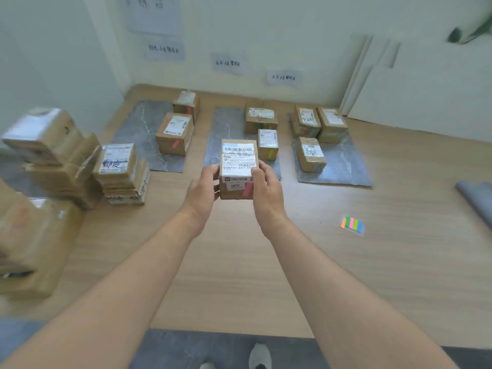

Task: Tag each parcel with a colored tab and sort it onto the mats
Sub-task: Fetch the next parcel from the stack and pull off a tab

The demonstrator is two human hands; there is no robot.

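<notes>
At far left, untagged parcels [117, 171] sit stacked on the counter [239, 262]. Left mat [138, 129] carries 2 boxes [174, 134] with pink tabs. Left hand [202, 187] and right hand [266, 187] each keep a closed grip on a side of the parcel [238, 166], held above the counter; its pink tab [247, 189] faces out. Judgement: carry it left, set it flat on bare mat, clear of both boxes. Tab sheet [352, 223] lies to the right.

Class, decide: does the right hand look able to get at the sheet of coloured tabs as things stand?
Probably not yet: the right hand grips the parcel together with the left hand. The way across to the tab sheet looks unobstructed once it lets go.
</notes>
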